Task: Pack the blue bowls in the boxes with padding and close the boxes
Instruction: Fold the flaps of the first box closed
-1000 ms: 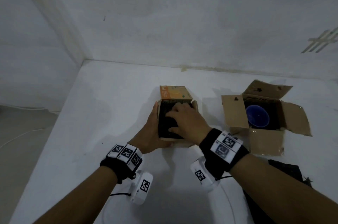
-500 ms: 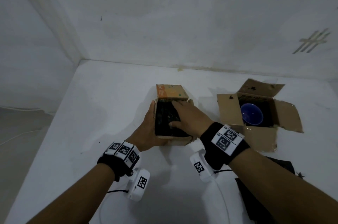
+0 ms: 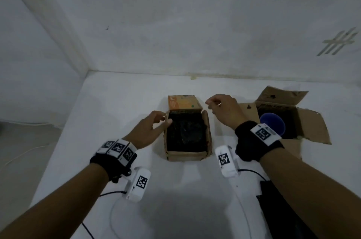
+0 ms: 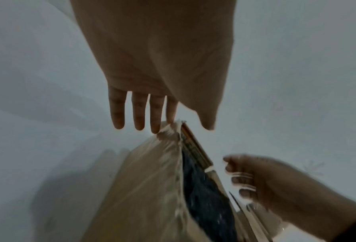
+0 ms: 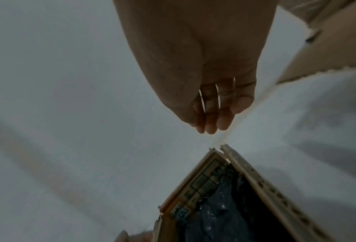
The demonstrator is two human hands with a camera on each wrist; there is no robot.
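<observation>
A small cardboard box (image 3: 187, 155) stands at mid-table, filled to the top with black padding (image 3: 185, 133); its orange far flap (image 3: 183, 104) stands up. My left hand (image 3: 156, 124) is at the box's left wall with straight fingers (image 4: 138, 113), the wall's top corner between index finger and thumb. My right hand (image 3: 219, 107) hovers by the far right corner, fingers (image 5: 209, 121) loosely curled and holding nothing. A larger open box (image 3: 312, 131) at the right holds a blue bowl (image 3: 272, 126). Any bowl under the black padding is hidden.
More black padding (image 3: 283, 211) lies at the near right of the white table (image 3: 127, 102). White cables (image 3: 117, 217) trail near my wrists. Walls close in behind and at the left, and the table's left edge drops to the floor.
My right hand has lifted off the padding inside the small box and moved to its far right corner. My left hand has shifted up along the left wall. The padding now shows uncovered.
</observation>
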